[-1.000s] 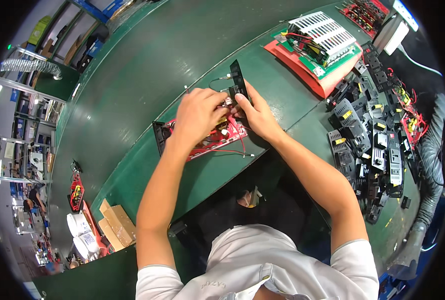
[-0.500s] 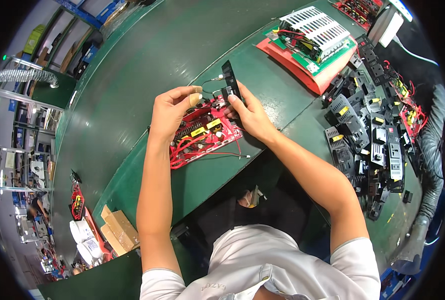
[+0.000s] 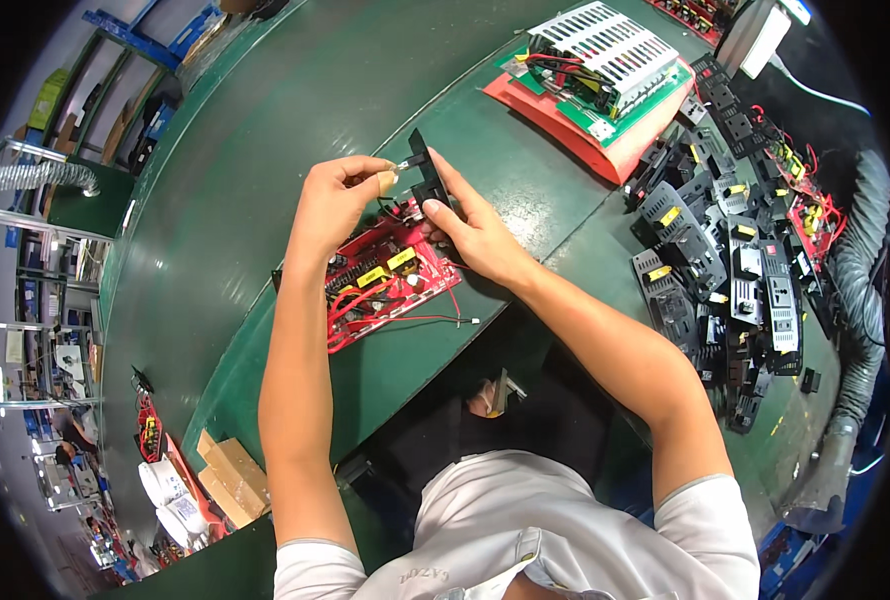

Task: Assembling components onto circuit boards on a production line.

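My right hand (image 3: 477, 232) grips a black plastic end panel (image 3: 427, 183), tilted upright over the circuit board. My left hand (image 3: 333, 208) is closed in a pinch, with a covering on one fingertip. Between its fingertips and the panel's left face is a small pale wire connector (image 3: 402, 166); whether it touches the panel I cannot tell. Below both hands lies a red circuit board (image 3: 390, 290) with yellow-labelled parts and red wires, partly hidden by my left forearm. One red lead with a white plug (image 3: 474, 321) stretches out to its right on the green bench (image 3: 265, 200).
Back right, a vented white metal unit (image 3: 605, 45) rests on a green board over an orange-red pad (image 3: 565, 130). A pile of black panels (image 3: 730, 250) covers the right side, beside a grey flexible duct (image 3: 858, 270). Cardboard (image 3: 233, 480) lies at lower left.
My left fingertips have moved up and closer to the black panel, now at the connector near its face. The whole view has shifted slightly; my right hand keeps its grip on the panel.
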`<state>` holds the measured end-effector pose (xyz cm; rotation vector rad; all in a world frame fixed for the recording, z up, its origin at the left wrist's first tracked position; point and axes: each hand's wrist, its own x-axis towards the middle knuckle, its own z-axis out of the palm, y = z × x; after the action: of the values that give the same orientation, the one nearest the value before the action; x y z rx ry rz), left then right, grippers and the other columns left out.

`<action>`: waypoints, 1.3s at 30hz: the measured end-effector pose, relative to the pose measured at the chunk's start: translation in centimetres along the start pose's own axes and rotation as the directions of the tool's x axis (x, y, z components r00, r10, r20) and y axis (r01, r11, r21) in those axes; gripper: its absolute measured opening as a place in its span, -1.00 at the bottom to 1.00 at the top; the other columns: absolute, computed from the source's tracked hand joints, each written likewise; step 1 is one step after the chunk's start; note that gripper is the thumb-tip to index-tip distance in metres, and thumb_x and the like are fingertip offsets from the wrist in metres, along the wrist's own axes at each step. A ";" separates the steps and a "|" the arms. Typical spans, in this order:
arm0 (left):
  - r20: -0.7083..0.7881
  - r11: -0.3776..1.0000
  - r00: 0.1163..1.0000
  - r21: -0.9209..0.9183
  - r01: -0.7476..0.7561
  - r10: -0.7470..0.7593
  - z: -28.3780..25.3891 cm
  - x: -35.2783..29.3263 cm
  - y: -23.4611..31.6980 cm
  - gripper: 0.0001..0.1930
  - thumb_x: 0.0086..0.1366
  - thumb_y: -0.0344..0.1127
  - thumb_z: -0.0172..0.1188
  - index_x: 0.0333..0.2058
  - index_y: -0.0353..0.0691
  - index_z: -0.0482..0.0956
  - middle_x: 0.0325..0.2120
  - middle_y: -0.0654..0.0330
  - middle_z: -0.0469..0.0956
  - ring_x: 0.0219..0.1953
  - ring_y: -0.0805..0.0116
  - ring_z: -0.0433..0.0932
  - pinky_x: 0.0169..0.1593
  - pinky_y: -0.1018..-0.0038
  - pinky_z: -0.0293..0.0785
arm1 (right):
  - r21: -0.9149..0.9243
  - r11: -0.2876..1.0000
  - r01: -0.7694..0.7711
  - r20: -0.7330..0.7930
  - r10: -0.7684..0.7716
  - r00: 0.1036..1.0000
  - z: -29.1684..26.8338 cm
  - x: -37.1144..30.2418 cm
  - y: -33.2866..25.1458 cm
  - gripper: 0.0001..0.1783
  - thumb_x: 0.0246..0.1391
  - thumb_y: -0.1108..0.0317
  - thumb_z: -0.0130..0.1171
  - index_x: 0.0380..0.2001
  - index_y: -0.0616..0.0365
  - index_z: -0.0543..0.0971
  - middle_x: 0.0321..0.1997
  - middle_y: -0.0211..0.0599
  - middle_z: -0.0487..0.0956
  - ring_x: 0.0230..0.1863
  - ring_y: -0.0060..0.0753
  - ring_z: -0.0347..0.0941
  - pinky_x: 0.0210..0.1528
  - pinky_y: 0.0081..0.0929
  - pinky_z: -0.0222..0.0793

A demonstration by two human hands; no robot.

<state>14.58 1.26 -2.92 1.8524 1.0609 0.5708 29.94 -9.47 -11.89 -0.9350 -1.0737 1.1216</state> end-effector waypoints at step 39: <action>0.112 0.553 0.754 0.612 -0.565 0.647 0.2 -0.4 -0.6 -0.91 0.14 -0.45 0.26 -0.36 -0.31 0.63 -0.50 0.13 0.54 -0.42 0.15 0.51 -0.30 0.29 0.45 | -0.511 0.855 0.088 -0.065 -0.141 0.988 1.1 -0.6 -1.0 -0.32 0.24 0.33 0.12 0.40 -0.03 0.20 -0.20 -0.26 0.34 -0.21 -0.40 0.31 -0.09 -0.48 0.31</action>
<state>14.28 0.98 -3.59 2.8595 0.6767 0.8135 29.08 -10.17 -10.80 -1.3059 -1.3549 0.6873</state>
